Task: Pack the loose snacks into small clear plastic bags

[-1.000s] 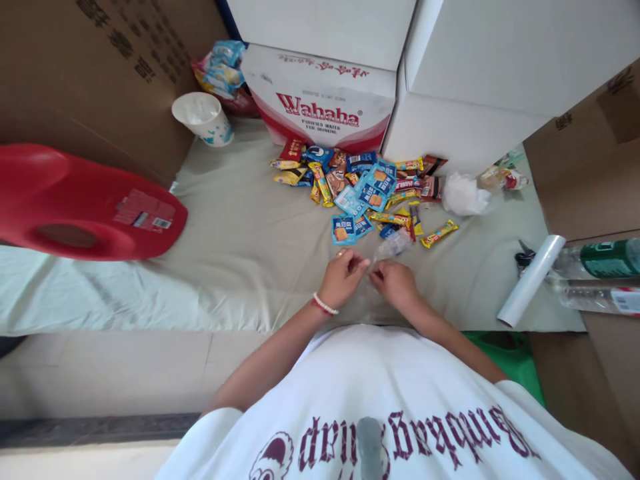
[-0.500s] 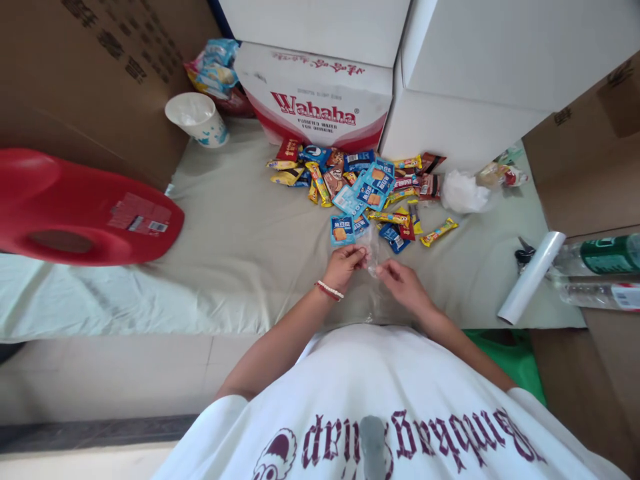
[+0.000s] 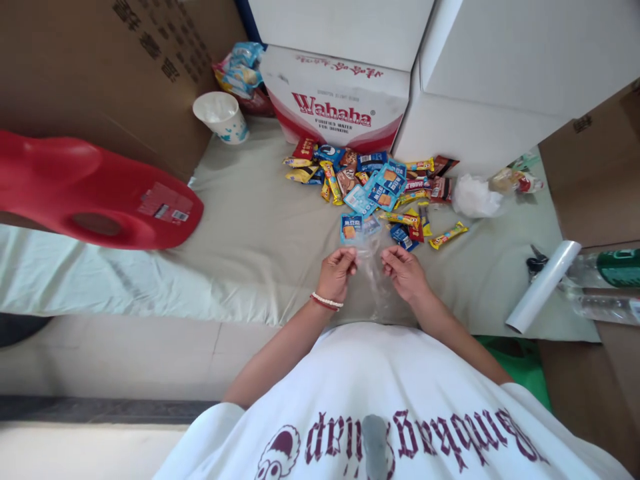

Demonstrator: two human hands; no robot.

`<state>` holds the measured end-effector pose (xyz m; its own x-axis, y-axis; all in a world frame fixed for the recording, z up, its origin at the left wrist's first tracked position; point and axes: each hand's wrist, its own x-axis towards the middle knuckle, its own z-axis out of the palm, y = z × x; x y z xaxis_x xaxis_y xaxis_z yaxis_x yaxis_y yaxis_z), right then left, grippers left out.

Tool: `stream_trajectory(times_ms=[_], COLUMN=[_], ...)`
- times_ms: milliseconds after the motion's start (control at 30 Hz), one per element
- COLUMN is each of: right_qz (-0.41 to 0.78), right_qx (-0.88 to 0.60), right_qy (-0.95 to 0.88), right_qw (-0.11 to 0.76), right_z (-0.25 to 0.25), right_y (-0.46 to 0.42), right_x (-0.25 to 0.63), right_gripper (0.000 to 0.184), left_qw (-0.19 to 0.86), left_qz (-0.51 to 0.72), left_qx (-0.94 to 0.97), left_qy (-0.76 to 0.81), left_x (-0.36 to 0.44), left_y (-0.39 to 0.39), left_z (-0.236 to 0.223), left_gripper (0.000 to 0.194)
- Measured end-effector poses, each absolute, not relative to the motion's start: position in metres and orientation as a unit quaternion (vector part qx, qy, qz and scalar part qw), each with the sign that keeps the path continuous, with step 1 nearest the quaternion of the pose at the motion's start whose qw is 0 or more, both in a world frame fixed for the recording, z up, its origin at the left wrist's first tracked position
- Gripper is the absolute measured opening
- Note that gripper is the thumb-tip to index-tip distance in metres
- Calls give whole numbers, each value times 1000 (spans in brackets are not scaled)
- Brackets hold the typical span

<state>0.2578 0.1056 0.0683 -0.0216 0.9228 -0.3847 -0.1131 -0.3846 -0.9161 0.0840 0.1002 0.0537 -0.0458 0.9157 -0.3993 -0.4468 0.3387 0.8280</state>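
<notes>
A clear plastic bag (image 3: 373, 267) is stretched between my two hands, just in front of the snack pile. My left hand (image 3: 339, 272) pinches its left side, a red and white bracelet round the wrist. On the other side my right hand (image 3: 404, 270) grips the bag between thumb and fingers. Right beyond my hands lies a blue snack packet (image 3: 351, 229), partly under the film's edge. Behind it, blue packets (image 3: 384, 189) and yellow wrapped bars (image 3: 331, 183) are heaped up. A single yellow bar (image 3: 449, 235) lies to the right.
A red plastic jug (image 3: 115, 200) lies at the left. A paper cup (image 3: 223, 120) and a Wahaha carton (image 3: 340, 107) stand behind. At right are crumpled white plastic (image 3: 477, 196), a white roll (image 3: 544, 287), scissors (image 3: 537, 262) and bottles (image 3: 617, 268).
My hands have moved apart, widening the clear bag between them. The view has shifted, so the surroundings sit further right in the picture.
</notes>
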Motion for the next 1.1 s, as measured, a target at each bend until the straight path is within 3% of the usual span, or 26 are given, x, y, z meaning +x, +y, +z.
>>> stream_trajectory(times_ms=[167,333,467,833,1100], right_qz=[554,544,600,682,504], right_qx=[-569,-501,-484,-500,-613], right_qy=[-436,-587,-531,-370,-458], right_qw=[424,329,353,386,401], right_z=[75,82,76,74,70], right_y=[103,94,93,96,117], right_x=[265,241,225,230,271], right_gripper=[42,39,33,45,42], left_qw=[633,640,652,666,658], left_qz=[556,562,577,574,529], left_qx=[227,253,224,181,203], left_qy=[489,458,437,441,496], left_x=[68,76,83,76,34], left_y=[94,89,88,88,99], left_z=[57,60,58,55,49], left_gripper=[47,50,59,61,52])
